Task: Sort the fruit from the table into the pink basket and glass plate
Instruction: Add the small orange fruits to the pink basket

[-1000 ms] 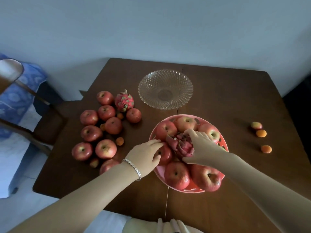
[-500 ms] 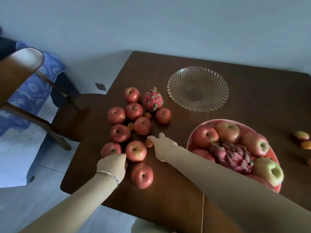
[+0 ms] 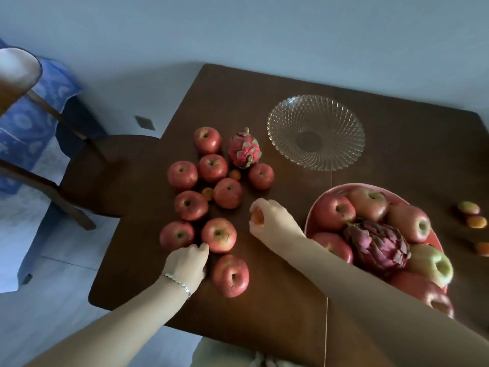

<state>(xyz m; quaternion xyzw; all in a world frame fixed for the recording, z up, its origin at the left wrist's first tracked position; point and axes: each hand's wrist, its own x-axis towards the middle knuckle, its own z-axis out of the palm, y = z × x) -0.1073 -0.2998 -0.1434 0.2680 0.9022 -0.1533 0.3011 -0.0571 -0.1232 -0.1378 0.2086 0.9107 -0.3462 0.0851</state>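
The pink basket [image 3: 352,185] at the right holds several apples and a dragon fruit [image 3: 378,245]. Behind it stands the glass plate [image 3: 291,123] with nothing on it. Several red apples [image 3: 219,235], a second dragon fruit [image 3: 244,149] and two small orange fruits [image 3: 235,174] lie on the left of the table. My right hand [image 3: 272,221] is just above the table left of the basket, pinching a small orange fruit [image 3: 258,218]. My left hand [image 3: 185,263] lies fingers down between the front apples; whatever is under it is hidden.
Three more small fruits [image 3: 476,222] lie at the far right of the brown table [image 3: 277,300]. A wooden chair [image 3: 105,176] stands against the table's left edge, with a blue patterned cloth [image 3: 26,115] behind it. The wall is close behind the table.
Both hands left the basket, where the right hand had been on the dragon fruit, and moved left to the loose fruit. The right hand has picked up a small orange fruit. The view swung left.
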